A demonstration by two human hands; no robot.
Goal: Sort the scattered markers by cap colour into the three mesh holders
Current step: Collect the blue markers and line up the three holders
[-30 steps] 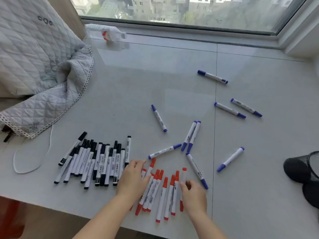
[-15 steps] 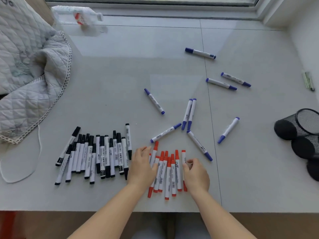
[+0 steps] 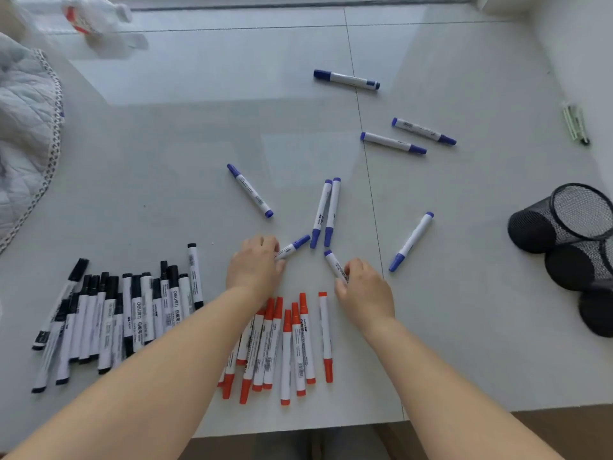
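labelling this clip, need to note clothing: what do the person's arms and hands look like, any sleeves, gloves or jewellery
Both forearms are bare right to the bottom of the frame, with no sleeve showing. The left hand and right hand wear no gloves, and no watch, bracelet or ring is visible.

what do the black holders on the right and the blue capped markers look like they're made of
The black holders: most likely metal wire mesh with a matte black coat; the wall of the open one shows a fine see-through grid and a solid rim. The blue capped markers: apparently smooth plastic, with white, slightly glossy barrels bearing printed labels and opaque blue caps and end plugs.
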